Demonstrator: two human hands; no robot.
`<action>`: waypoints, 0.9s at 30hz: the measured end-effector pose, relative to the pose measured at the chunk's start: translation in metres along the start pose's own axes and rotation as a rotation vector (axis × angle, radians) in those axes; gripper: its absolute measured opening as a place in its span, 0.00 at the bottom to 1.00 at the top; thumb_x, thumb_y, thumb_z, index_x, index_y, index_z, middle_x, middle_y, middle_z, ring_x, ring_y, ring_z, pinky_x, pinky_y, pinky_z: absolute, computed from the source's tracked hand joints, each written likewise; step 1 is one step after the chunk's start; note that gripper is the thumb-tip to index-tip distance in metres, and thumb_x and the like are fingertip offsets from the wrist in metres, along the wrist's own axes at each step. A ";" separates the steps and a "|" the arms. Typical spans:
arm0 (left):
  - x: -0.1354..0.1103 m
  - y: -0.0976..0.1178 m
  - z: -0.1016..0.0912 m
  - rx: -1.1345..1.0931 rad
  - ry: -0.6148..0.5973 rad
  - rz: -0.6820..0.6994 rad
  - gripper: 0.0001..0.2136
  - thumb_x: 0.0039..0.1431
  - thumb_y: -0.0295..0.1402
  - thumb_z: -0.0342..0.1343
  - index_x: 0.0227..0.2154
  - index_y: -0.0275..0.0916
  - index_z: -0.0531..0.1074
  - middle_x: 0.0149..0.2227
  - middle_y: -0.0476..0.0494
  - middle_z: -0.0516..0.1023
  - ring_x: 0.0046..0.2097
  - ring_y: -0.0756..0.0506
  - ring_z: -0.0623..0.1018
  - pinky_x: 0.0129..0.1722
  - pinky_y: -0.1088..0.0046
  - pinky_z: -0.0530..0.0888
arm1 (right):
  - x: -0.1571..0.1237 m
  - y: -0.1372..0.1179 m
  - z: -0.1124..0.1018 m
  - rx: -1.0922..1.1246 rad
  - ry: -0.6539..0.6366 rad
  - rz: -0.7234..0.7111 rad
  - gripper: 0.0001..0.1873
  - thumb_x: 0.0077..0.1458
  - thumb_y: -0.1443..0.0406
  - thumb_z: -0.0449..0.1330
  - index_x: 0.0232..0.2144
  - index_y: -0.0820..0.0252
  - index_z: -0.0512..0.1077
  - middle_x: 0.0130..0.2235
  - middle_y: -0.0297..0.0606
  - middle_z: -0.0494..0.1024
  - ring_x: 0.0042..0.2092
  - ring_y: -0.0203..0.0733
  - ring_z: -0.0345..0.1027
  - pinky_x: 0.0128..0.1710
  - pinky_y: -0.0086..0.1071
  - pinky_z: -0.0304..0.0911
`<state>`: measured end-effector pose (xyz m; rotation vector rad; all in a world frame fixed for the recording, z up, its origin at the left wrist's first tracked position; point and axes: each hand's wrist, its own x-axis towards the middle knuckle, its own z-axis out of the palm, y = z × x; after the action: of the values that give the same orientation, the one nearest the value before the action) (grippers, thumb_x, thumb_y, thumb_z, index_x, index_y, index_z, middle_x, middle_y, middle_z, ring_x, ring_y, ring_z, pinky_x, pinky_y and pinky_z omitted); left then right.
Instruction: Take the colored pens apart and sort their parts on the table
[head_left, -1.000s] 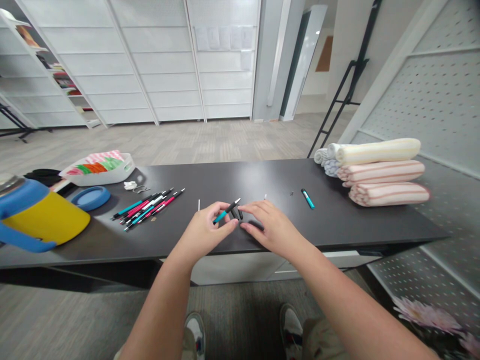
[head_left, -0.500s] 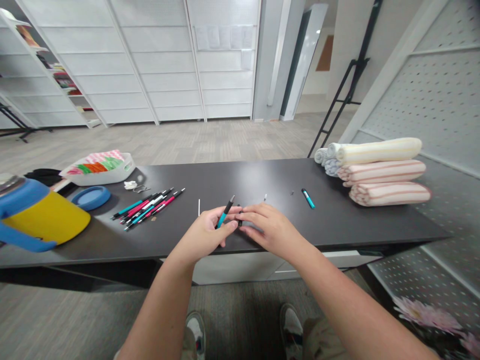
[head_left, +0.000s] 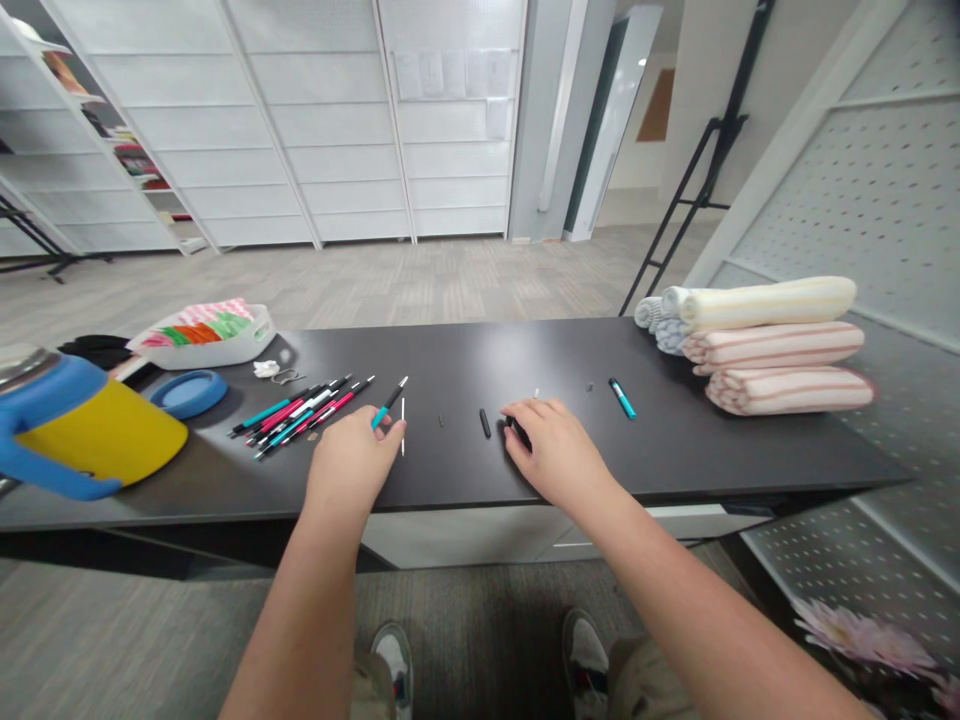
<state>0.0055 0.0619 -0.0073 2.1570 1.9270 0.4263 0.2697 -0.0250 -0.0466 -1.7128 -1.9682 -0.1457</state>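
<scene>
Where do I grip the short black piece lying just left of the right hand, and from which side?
Probably best from above: pinch the short black piece across its middle, thumb and finger on its long sides. It is slim, lies flat on the table and points mostly away from the person, leaving both long sides exposed. The right hand is nearest.

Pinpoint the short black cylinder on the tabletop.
In the head view, the short black cylinder lies on the dark tabletop just below centre, between the left hand and the right hand, closer to the latter.
</scene>
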 end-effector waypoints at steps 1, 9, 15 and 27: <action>0.001 -0.001 0.002 0.015 -0.013 -0.006 0.13 0.62 0.47 0.56 0.35 0.43 0.76 0.33 0.43 0.83 0.37 0.39 0.80 0.34 0.67 0.65 | 0.000 0.001 0.000 0.006 -0.009 -0.002 0.13 0.66 0.67 0.58 0.51 0.57 0.76 0.51 0.45 0.82 0.53 0.54 0.72 0.58 0.49 0.66; 0.002 0.004 0.008 0.079 -0.021 -0.021 0.13 0.63 0.46 0.53 0.31 0.44 0.75 0.33 0.41 0.83 0.38 0.36 0.81 0.34 0.66 0.67 | 0.000 0.004 0.001 0.019 -0.008 0.018 0.15 0.65 0.65 0.61 0.54 0.56 0.75 0.51 0.45 0.81 0.52 0.54 0.72 0.55 0.49 0.67; 0.001 0.005 0.007 0.092 -0.015 -0.030 0.13 0.63 0.46 0.52 0.29 0.44 0.74 0.33 0.40 0.83 0.38 0.34 0.81 0.34 0.65 0.66 | 0.000 0.004 0.000 0.055 -0.032 0.051 0.15 0.66 0.66 0.60 0.54 0.57 0.74 0.51 0.43 0.81 0.52 0.54 0.72 0.55 0.48 0.67; 0.000 0.004 0.007 0.019 0.031 -0.008 0.11 0.63 0.43 0.54 0.30 0.45 0.73 0.31 0.44 0.82 0.35 0.39 0.79 0.34 0.67 0.65 | -0.001 0.003 -0.002 0.091 0.009 -0.063 0.15 0.65 0.66 0.59 0.54 0.55 0.75 0.55 0.47 0.79 0.56 0.55 0.70 0.58 0.54 0.65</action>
<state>0.0113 0.0617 -0.0122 2.1663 1.9634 0.4438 0.2738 -0.0265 -0.0462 -1.5911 -1.9925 -0.0842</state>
